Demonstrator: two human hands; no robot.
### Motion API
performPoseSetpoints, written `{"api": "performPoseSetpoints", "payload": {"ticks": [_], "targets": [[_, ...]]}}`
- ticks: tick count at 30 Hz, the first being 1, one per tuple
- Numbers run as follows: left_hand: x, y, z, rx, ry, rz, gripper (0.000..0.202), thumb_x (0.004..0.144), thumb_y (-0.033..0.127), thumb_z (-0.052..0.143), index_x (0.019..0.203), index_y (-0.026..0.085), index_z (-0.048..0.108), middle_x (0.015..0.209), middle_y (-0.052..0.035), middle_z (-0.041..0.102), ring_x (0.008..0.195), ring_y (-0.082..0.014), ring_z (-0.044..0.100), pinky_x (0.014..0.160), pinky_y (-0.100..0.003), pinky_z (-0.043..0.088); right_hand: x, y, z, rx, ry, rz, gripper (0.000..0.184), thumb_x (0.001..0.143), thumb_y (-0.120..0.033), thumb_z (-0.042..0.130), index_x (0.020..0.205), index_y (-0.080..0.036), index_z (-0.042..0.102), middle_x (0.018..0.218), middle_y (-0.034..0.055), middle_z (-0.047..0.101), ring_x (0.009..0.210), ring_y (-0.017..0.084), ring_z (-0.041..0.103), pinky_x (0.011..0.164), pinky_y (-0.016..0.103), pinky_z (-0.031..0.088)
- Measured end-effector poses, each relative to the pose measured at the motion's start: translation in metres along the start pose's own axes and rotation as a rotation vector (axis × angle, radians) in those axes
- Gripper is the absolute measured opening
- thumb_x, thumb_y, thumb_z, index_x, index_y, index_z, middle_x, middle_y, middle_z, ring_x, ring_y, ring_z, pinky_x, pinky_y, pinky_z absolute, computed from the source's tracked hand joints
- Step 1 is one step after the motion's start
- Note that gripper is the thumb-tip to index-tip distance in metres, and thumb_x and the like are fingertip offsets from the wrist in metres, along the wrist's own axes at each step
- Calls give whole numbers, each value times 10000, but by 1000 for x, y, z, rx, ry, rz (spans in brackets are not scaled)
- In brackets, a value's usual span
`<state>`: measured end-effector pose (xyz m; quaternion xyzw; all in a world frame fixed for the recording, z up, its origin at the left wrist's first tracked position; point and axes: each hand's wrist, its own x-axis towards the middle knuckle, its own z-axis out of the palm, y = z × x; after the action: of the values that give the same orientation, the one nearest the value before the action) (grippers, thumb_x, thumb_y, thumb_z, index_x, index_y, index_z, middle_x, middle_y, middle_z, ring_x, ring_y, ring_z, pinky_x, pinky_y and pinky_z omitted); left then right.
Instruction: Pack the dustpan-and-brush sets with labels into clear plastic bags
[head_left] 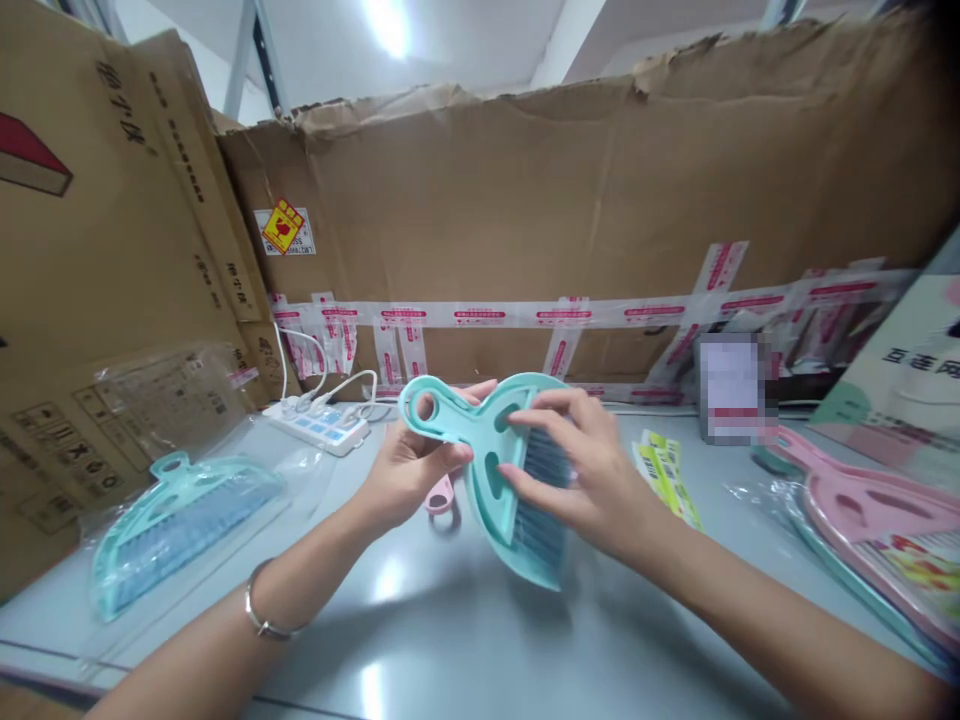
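Above the table's middle hangs a turquoise mini dustpan [480,542] with a matching hand brush [501,450] nested in it, bristles pointing right. My left hand [412,465] is closed around the neck of the handles, its thumb lying on the front. My right hand [592,460] grips the brush at its two oval cutouts, thumb at the lower one and fingertips at the upper one. Behind the set, a small pink handle with a ring end [440,497] shows on the table; whatever it belongs to is mostly hidden.
Another turquoise dustpan set [187,530] lies at left by clear plastic wrap. Stacked pink and turquoise sets [862,500] are at right. A white power strip [322,425], a green-yellow packet [667,475] and a blurred upright phone-like object [731,390] stand along the cardboard wall [480,220].
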<state>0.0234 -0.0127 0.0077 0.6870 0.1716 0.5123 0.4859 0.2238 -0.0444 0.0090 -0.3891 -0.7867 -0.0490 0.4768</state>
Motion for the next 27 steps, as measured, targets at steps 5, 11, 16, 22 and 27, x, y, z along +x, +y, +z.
{"api": "performPoseSetpoints", "payload": {"ticks": [5,11,16,22,27], "targets": [[1,19,13,244,-10,153,340,769,413,672,1020,192,606,1150,-125,642,1185,-308,533,911,-435,500,19,-16,5,219,-211,34,56,779,-234,606,776,-206,557,857,25,513,833,175,534,742,334,453],[4,29,4,500,260,353,268,785,387,657,954,196,574,992,-73,643,978,-219,621,859,-366,513,29,-12,-21,136,-19,-15,62,769,-223,596,744,-211,541,775,14,505,721,156,496,641,295,418],[4,15,-35,784,602,440,286,768,380,674,931,225,496,985,-35,565,1029,-205,576,912,-375,465,35,47,-42,-27,60,-4,101,789,-334,578,821,-243,609,861,43,550,781,197,516,705,347,421],[-6,-39,-48,1108,360,351,201,756,288,676,842,227,504,888,-26,572,898,-210,550,835,-371,443,4,115,-2,-235,-503,-82,256,733,-48,479,833,-201,658,815,63,591,712,172,505,681,299,379],[-16,-50,-44,1317,12,71,87,786,116,519,791,189,565,910,-70,609,868,-217,534,808,-361,421,-22,126,18,-240,-609,-28,324,729,-102,541,1004,-218,669,913,67,639,812,201,575,726,302,418]]}}
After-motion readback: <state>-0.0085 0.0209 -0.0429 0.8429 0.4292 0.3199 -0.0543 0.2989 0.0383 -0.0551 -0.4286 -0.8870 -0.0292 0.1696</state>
